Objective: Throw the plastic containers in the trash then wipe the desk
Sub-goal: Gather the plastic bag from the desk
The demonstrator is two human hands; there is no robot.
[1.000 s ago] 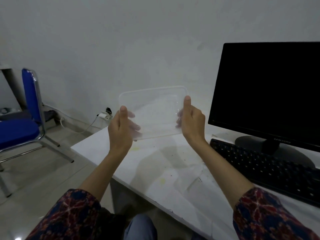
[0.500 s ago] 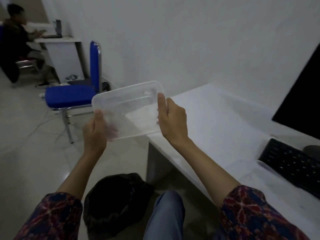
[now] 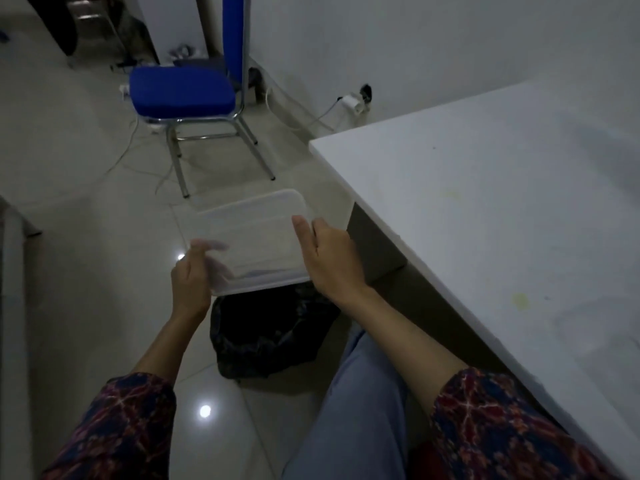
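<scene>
A: Left hand [image 3: 192, 284] grips the near-left corner of the plastic container [image 3: 252, 242], thumb on top, fingers curled underneath and showing blurred through the plastic. Right hand [image 3: 330, 259] pinches the right short edge, thumb lying on the upper face.

B: Container look?

A: Translucent, thin, smooth plastic; shallow rectangle, rounded corners, raised rim. Looks empty, though a faint dark line shows along the near inner edge; can't tell what.

B: Orientation?

A: Long axis roughly left-right, right end a bit farther from the camera. Far edge tilted up. Whether the open side faces up, can't tell.

B: Where?

A: Held in air off the counter [image 3: 502, 216], just left of its corner, above the far rim of the trash bin [image 3: 270, 336] on the floor. Bin is lined with crinkled glossy black bag. Counter is matte white, flat, with small yellowish stains [image 3: 520, 301].
</scene>
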